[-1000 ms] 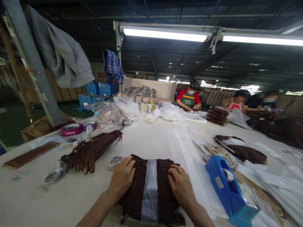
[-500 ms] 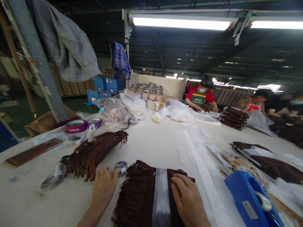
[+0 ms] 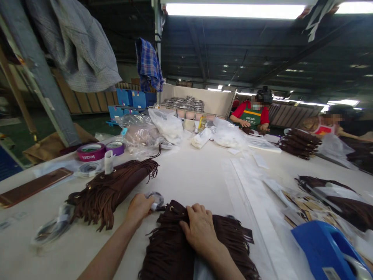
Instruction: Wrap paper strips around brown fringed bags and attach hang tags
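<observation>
At the front of the table lies a dark brown fringed bag (image 3: 171, 245) with metal eyelets along its top edge. My right hand (image 3: 201, 227) rests on its upper middle, fingers stretched out and slightly spread. Below that palm a strip of clear plastic (image 3: 201, 268) partly shows. Just left of the bag's top corner, my left hand (image 3: 141, 208) pinches a small plastic-wrapped coil (image 3: 157, 200); what is coiled inside is hard to make out. A second fringed bag (image 3: 110, 186) lies farther left, a white roll (image 3: 108, 162) on top of it.
Another wrapped coil (image 3: 54, 225), a phone (image 3: 35, 186) and purple tape rolls (image 3: 90, 152) lie on the left. A blue tape dispenser (image 3: 323, 245) stands front right, near paper tags (image 3: 305, 202). Plastic bags (image 3: 169, 126) line the back. A co-worker (image 3: 252, 114) sits across the table.
My right hand has moved left from the bag's right side to its middle, and fringe now spreads on the right too. My left hand has moved slightly right and closed on the coil.
</observation>
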`<act>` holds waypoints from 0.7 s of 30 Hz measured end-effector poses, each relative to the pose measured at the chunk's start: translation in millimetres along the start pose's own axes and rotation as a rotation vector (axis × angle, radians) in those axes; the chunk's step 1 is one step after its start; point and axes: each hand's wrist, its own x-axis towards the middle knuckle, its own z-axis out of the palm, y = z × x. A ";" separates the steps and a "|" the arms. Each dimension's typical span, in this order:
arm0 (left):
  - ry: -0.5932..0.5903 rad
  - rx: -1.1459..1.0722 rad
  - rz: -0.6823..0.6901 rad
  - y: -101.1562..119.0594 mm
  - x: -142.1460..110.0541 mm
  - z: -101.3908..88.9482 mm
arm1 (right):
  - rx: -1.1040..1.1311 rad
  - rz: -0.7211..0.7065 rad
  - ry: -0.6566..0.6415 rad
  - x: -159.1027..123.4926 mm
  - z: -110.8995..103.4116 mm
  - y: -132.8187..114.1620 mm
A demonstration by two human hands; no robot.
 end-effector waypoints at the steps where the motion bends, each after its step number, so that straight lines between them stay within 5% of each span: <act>1: -0.007 -0.050 -0.003 2.5 3.2 1.6 | 0.020 0.013 -0.010 2.5 -0.7 1.4; 7: -0.058 -0.253 0.034 35.1 14.5 4.9 | 0.198 0.044 -0.011 8.6 -0.2 4.6; 12: -0.164 -0.260 0.148 60.0 7.2 15.6 | 0.179 -0.144 0.107 -2.5 5.3 1.7; 16: -0.206 -0.205 0.240 63.9 -1.7 21.1 | 0.153 -0.241 0.142 -6.2 8.6 2.4; 21: -0.196 -0.072 0.222 61.7 -11.2 27.4 | 0.131 -0.188 0.115 -8.4 5.7 -3.4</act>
